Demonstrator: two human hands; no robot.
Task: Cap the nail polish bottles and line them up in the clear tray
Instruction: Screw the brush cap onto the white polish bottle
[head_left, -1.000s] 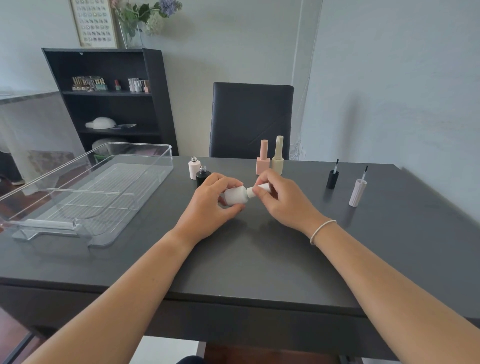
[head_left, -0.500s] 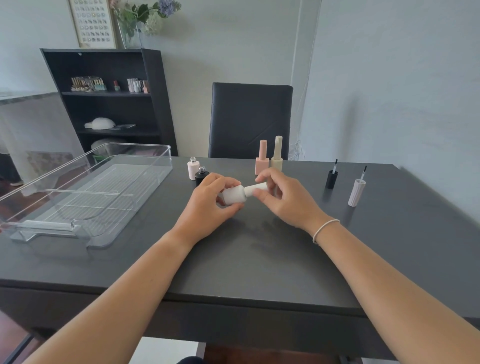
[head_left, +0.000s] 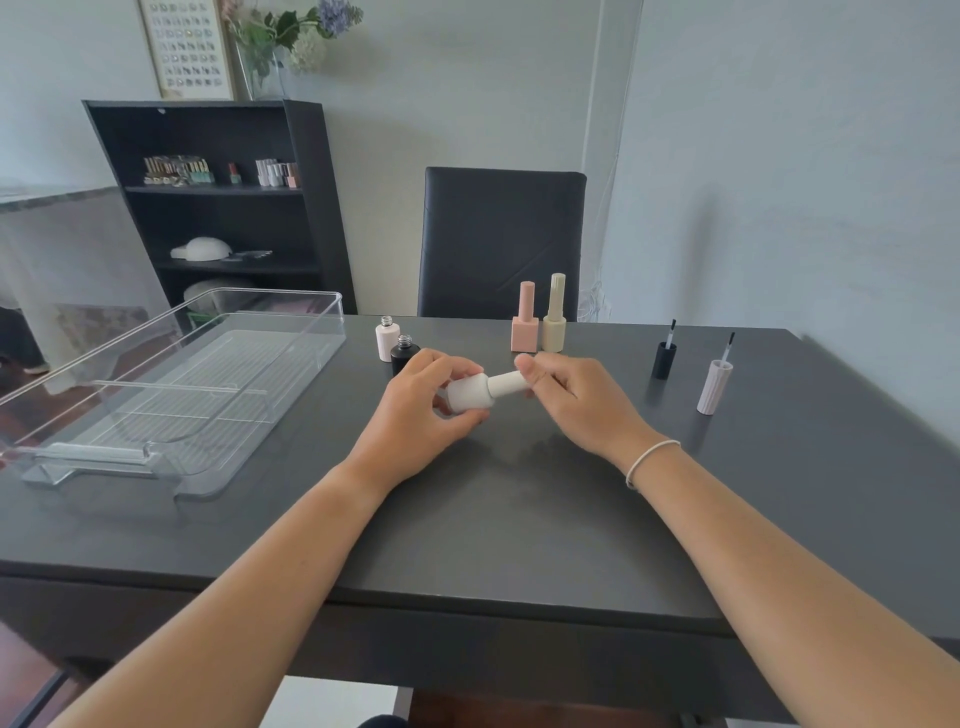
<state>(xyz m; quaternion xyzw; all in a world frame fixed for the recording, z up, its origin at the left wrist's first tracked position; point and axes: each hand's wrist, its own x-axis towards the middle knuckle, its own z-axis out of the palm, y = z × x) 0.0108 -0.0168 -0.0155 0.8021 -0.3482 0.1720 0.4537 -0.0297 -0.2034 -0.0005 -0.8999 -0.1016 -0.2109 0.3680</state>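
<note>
My left hand (head_left: 421, 410) grips a white nail polish bottle (head_left: 470, 396) that lies tilted above the table. My right hand (head_left: 576, 400) pinches its white cap (head_left: 508, 383), which sits on the bottle's neck. An uncapped pale pink bottle (head_left: 387, 340) and an uncapped black bottle (head_left: 404, 352) stand just behind my left hand. A capped pink bottle (head_left: 524, 327) and a capped cream bottle (head_left: 555, 322) stand behind my right hand. A black brush cap (head_left: 664, 356) and a ribbed white brush cap (head_left: 715, 384) stand upside down at the right. The clear tray (head_left: 171, 384) lies at the left, holding no bottles.
The dark table (head_left: 519, 519) has an open stretch in front of my hands. A black chair (head_left: 501, 241) stands behind the far edge. A black shelf unit (head_left: 218, 208) with small bottles stands at the back left.
My right hand has shifted its fingers along the white cap, turning it on the bottle. The bottle has stayed in my left hand at about the same spot.
</note>
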